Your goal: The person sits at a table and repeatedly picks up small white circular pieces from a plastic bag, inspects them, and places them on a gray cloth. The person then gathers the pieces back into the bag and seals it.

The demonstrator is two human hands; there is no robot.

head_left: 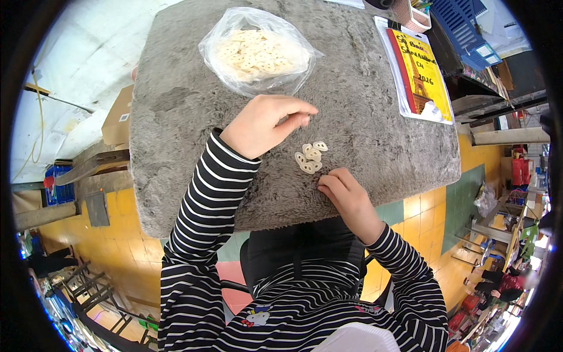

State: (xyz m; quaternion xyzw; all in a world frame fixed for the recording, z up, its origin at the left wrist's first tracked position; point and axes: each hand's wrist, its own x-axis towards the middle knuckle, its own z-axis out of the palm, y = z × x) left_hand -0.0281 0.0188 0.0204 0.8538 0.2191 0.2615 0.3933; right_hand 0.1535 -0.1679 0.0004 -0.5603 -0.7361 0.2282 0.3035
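Observation:
A small cluster of cream-coloured, flat oval pieces with holes [308, 157] lies on the grey plush table cover [387, 146]. My left hand [267, 124] hovers just above and left of the cluster, fingers stretched to the right with the thumb a little apart below them; nothing shows in it. At the cluster's near right side is my right hand [350, 202], its thumb and fingertips drawn together close to the cover. Whatever those fingertips may pinch is hidden. Beyond my left hand, an open clear plastic bag [302, 79] holds many more of the same pieces.
A yellow and red booklet in a clear sleeve [419, 73] lies on the table's far right. Past it stand a pink basket [412, 16] and a blue plastic crate [460, 26]. A cardboard box [117, 117] is beside the table's left edge.

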